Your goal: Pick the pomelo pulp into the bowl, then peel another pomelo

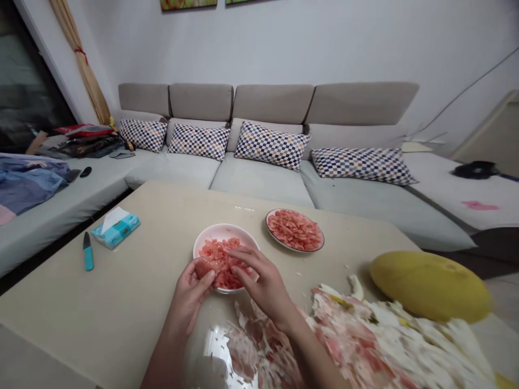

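Note:
My left hand is closed round a pink pomelo segment at the near left rim of a white bowl. Loose red-pink pomelo pulp lies in the bowl. My right hand hovers above the bowl's right side, fingers apart and bent toward the segment. Nothing shows between them, though the fingertips are close to the pulp. Behind and to the right stands a dark-rimmed plate heaped with more pulp. Peeled membranes and rind are piled by my right forearm.
A whole yellow pomelo rests at the table's right. On the left lie a turquoise-handled knife and a blue tissue pack. Beyond the table is a grey sofa with checked cushions. Membrane scraps litter the near table edge.

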Demonstrator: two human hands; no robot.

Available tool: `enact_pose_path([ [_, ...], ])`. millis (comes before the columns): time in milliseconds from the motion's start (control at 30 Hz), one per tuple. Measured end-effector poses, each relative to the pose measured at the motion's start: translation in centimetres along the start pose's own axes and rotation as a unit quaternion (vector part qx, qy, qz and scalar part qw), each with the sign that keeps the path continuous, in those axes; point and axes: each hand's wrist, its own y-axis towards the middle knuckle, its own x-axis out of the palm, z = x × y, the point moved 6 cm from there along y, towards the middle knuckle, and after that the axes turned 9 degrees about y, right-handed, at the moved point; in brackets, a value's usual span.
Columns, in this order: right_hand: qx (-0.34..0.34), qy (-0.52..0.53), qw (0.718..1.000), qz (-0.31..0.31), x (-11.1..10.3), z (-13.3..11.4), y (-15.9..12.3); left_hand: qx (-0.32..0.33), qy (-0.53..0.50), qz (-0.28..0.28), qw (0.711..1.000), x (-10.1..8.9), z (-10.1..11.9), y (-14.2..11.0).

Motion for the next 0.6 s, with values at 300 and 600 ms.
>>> enact_pose_path([
  [300,-0.096,-0.009,0.995,-0.027,1.0,-2.8,-0.3,0.001,-0.001,-0.019,1.0,0.2,-0.3,-0.1],
  [600,-0.001,0.002,0.991,-0.137,0.7,-4.0,-0.8,0.005,-0.013,0.005,1.0,-0.1,-0.1,-0.1],
])
